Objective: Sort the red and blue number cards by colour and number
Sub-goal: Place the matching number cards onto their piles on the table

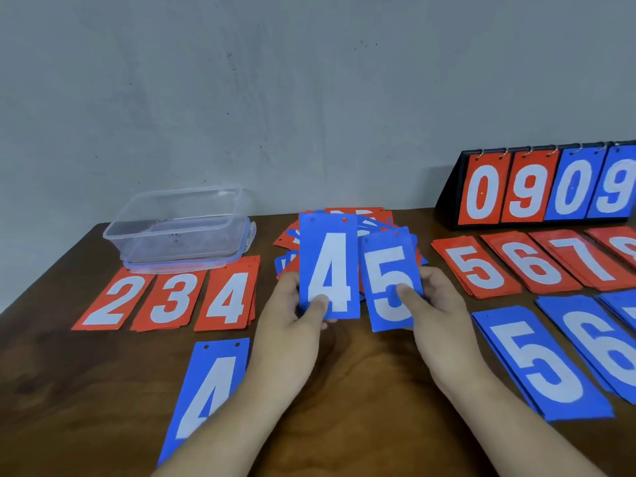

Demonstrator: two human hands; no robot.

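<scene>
Blue 4 card point(328, 270) and blue 5 card point(390, 280) are held up side by side, faces toward the camera, over the middle of the wooden table point(361, 373). The 4 is pinched near its lower edge by the left hand point(292, 311), thumb pressed on the face and fingers curled behind. The 5 is gripped the same way by the right hand point(437, 304). Just behind them the unsorted heap point(358, 212) of red and blue cards is seen, loosely fanned. The cards are judged thin, light and fairly stiff, with a smooth face, so some sliding is to be expected when they are stacked. A pinch at a short edge, thumb on top, is judged the surest hold, and a card lying flat would probably have to be tipped up at an edge first. A flat blue 4 point(213, 383) lies by the left forearm and a blue 5 pile point(540, 366) lies to the right. These are judged the likely destinations.
</scene>
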